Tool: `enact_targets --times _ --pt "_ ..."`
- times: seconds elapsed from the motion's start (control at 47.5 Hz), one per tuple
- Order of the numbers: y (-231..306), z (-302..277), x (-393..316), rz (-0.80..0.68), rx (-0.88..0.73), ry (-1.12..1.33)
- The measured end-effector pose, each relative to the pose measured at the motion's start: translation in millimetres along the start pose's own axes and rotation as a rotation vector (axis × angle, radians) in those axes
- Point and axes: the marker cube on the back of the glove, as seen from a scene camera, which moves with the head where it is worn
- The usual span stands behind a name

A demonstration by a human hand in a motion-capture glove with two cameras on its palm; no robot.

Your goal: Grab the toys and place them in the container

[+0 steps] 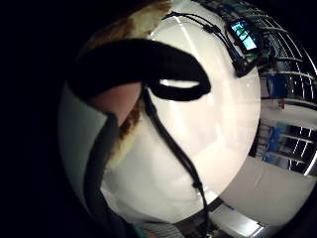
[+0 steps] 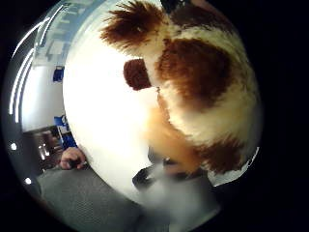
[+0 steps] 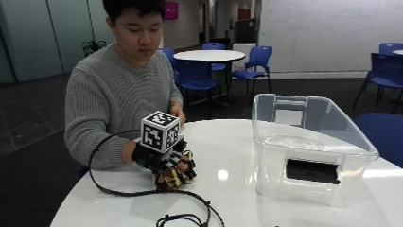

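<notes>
The gloved hand (image 3: 165, 160) sat on the table (image 3: 233, 189), fingers curled down over the plush toy (image 3: 171, 177), brown-and-cream fur packed right against the palm! The bin (image 3: 311, 149) stood well apart, off toward the hand's thumb side, upright, open-topped, and no toys showed through its clear walls.

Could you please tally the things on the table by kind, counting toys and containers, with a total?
Plush toys: 1, the brown and white plush toy under the gloved right hand, whose fingers curl over it.
Containers: 1, the clear plastic container standing on the white table.
Total: 2
</notes>
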Motion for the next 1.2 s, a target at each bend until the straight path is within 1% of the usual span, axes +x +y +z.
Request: enact_targets --times 0.147,0.316,0.421,0.505,0.632,0.779,0.906,1.011,1.095,1.2 --pt "-6.3 -2.7 -3.5 -0.001 0.012 0.054" --pt "-15.0 -6.0 -3.4 -0.062 0.165 0.071" --pt "-17.2 -18.7 -0.6 -0.078 0.226 0.046" --pt "-16.1 -42.4 4.1 -0.066 0.257 0.016" --pt "-10.9 -104.5 17.0 -0.074 0.339 -0.069" --pt "-0.8 -166.3 26.1 -0.088 0.44 -0.088" --pt "-2.8 -190.9 26.1 -0.111 0.467 -0.098" --pt "-24.5 -199.3 3.9 -0.192 0.446 -0.147" --pt "-64.1 -223.2 -44.2 -0.287 0.42 -0.233" --pt "-127.8 -257.3 -107.7 -0.343 0.463 -0.135"
